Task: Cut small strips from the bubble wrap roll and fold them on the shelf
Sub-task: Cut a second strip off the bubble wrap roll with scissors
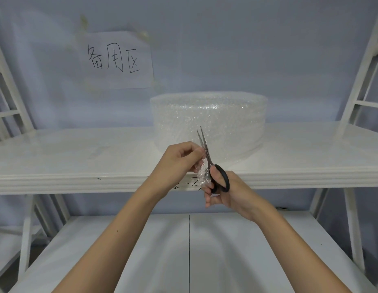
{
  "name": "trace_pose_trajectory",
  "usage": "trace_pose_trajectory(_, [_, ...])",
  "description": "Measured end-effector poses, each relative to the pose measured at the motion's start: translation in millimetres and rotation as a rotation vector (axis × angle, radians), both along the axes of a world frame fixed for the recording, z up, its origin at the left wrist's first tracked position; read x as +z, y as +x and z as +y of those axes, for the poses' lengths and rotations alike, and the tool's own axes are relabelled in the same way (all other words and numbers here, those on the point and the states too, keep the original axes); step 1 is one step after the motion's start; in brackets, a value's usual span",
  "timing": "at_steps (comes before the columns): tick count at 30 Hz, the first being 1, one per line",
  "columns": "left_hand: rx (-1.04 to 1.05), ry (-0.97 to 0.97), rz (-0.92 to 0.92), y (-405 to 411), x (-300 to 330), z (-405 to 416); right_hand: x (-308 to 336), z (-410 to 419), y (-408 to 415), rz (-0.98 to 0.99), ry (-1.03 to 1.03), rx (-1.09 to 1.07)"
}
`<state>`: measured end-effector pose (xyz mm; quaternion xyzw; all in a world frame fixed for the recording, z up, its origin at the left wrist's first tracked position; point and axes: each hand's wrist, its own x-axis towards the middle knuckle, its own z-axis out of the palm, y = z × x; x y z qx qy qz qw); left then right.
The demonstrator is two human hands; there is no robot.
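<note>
A wide roll of clear bubble wrap (pixel 209 117) stands on end at the middle of the white upper shelf (pixel 78 161). A loose end of wrap trails from the roll toward the shelf's front edge. My left hand (pixel 179 160) pinches that loose end (pixel 205 176) just left of the blades. My right hand (pixel 228 193) grips the black-handled scissors (pixel 220 176). Their slightly parted blades point up and away, over the wrap in front of the roll.
A paper sign (pixel 116 60) with handwritten characters is taped to the grey backdrop, left of the roll. White slanted frame posts (pixel 361 85) stand at both ends of the shelf. A lower white shelf (pixel 141 250) lies under my forearms.
</note>
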<state>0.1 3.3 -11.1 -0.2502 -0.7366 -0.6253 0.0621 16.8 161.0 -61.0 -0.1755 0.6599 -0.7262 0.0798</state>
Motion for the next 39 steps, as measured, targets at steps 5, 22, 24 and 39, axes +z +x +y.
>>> trace_pose_trajectory(5, [0.009, -0.024, -0.006, -3, 0, -5, 7, -1, -1, 0.042, 0.045, -0.021])
trace_pose_trajectory(22, [-0.100, -0.100, -0.035, 4, -5, -7, 31, -5, -2, 0.089, 0.109, -0.082])
trace_pose_trajectory(24, [-0.085, -0.083, -0.044, 4, -6, -8, 34, -5, -2, 0.117, 0.157, -0.126])
trace_pose_trajectory(39, [-0.113, -0.013, -0.105, 13, -2, -30, 49, -12, 7, 0.131, 0.241, -0.086])
